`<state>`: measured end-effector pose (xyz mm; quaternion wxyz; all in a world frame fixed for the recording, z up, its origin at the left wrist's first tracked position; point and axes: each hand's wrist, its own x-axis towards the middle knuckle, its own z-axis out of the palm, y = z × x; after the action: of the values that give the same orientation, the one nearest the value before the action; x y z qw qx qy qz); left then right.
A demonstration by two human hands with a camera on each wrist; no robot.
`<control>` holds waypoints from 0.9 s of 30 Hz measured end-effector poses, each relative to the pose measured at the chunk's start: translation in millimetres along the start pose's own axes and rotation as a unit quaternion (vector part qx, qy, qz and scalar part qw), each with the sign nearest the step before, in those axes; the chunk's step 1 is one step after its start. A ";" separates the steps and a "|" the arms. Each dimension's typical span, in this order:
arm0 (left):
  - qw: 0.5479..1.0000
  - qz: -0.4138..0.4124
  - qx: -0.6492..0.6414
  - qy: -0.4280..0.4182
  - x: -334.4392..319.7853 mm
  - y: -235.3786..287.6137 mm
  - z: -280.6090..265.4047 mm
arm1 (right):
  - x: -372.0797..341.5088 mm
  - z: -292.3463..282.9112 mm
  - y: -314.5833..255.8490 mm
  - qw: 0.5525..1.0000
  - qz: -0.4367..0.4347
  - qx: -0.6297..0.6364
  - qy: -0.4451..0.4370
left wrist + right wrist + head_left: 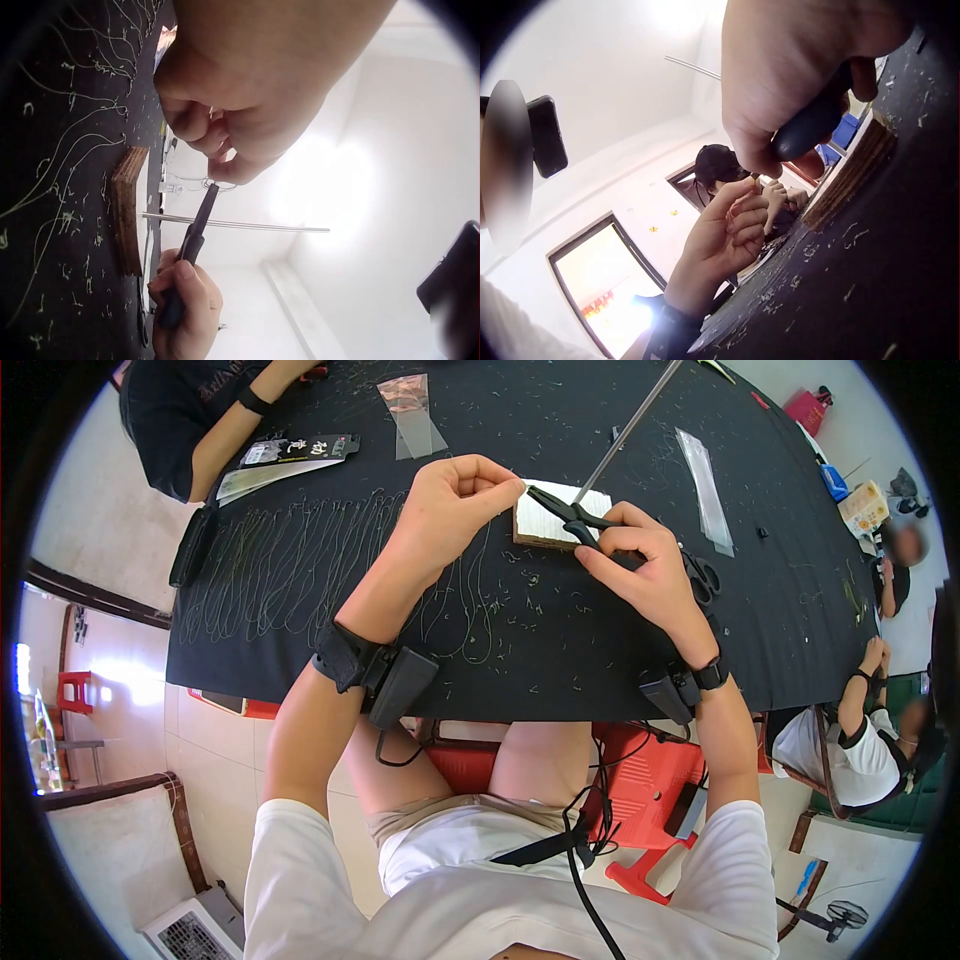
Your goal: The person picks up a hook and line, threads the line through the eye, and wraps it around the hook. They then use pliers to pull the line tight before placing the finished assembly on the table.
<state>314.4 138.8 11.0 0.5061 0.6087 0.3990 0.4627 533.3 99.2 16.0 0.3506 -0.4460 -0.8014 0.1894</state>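
Black-handled pliers [568, 512] are gripped in my right hand [645, 565], their jaws pointing toward my left fingertips. My left hand [445, 510] pinches something tiny between thumb and forefinger at the pliers' tip; in the left wrist view a thin looped thread [206, 182] shows beside that pinch. Below the pliers lies a wooden block [545, 542] with a white ridged top, and a thin metal rod [630, 430] rises from it. In the right wrist view my right hand [795, 82] wraps the dark handle [810, 129], and the block's layered edge [855, 176] is beneath.
Looped threads [290, 575] lie in a row on the black cloth [520, 680] at left, with clippings scattered about. Black scissors [704, 575] lie right of my right hand. Plastic sleeves [705, 490], a black package [300, 450] and other people's arms [225, 445] are around the table.
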 end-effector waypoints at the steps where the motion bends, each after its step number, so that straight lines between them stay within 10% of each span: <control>1: 1.000 -0.003 0.001 0.000 -0.3 0.7 0.1 | 0.0 0.2 -0.1 1.000 -0.001 0.001 0.000; 27: 0.998 -0.046 -0.039 -0.002 0.9 1.2 0.4 | 1.5 2.7 4.6 0.994 0.038 0.097 0.038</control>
<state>315.0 139.4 12.2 0.5515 0.5703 0.4070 0.4527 533.5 102.8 12.0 0.4153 -0.4467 -0.7477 0.2626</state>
